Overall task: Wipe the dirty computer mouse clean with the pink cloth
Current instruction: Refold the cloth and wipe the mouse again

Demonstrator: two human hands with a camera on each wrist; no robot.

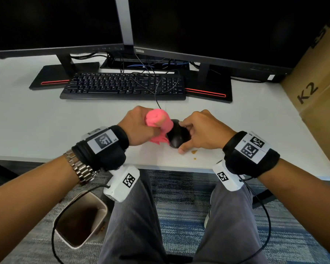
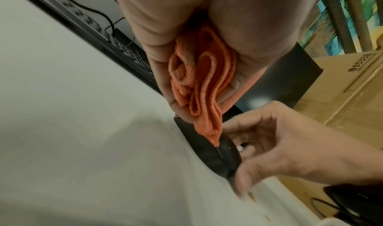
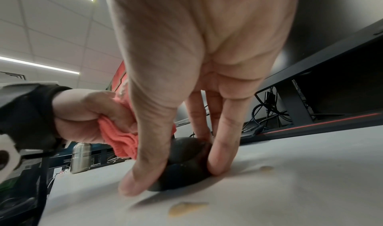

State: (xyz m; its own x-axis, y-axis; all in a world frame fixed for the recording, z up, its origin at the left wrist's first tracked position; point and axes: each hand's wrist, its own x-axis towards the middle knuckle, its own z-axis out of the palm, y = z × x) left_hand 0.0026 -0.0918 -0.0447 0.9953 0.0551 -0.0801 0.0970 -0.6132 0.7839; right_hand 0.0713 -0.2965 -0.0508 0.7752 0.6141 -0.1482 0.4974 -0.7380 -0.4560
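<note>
Overhead, ceiling light strips (image 3: 39, 65) glow; brownish smears (image 1: 194, 152) mark the white desk (image 1: 36, 121).

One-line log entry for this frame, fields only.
phase: wiping | left hand: grips pink cloth, on mouse | right hand: steadies mouse | desk: brown crumbs

White desk (image 1: 36, 119), front edge near the person. On it: black keyboard (image 1: 122, 85) mid-desk, two monitor stand bases, left (image 1: 64, 76) and right (image 1: 210, 88), just behind it. Black mouse (image 1: 177, 137) sits near the front edge, cable running back across the keyboard. Tan-brown smear (image 1: 194, 151) just right of the mouse, smaller speck (image 1: 194, 158) beside it. Cardboard box (image 1: 316, 88) at the right edge.
</note>
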